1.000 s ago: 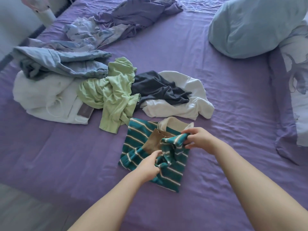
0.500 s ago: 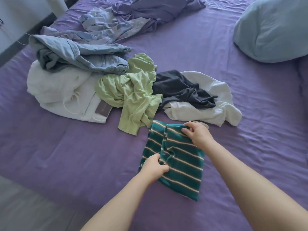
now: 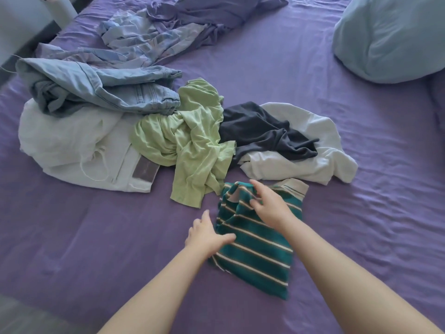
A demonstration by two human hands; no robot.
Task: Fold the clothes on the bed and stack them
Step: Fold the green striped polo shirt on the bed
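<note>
While my left hand (image 3: 207,235) lies flat with straight fingers on the striped shirt (image 3: 255,247), my right hand (image 3: 269,206) pinches its upper fold, so I judge this garment nearly folded. It sits on the bed (image 3: 361,189) at six o'clock from the unfolded pile: green top (image 3: 190,141), jeans (image 3: 101,90), white trousers (image 3: 72,145), dark garment (image 3: 260,131). Next comes smoothing it, then starting a stack. No containers appear in the head view.

One striped shirt (image 3: 255,247); one green top (image 3: 192,145); one pair of jeans (image 3: 101,90); one pillow (image 3: 390,37).
</note>
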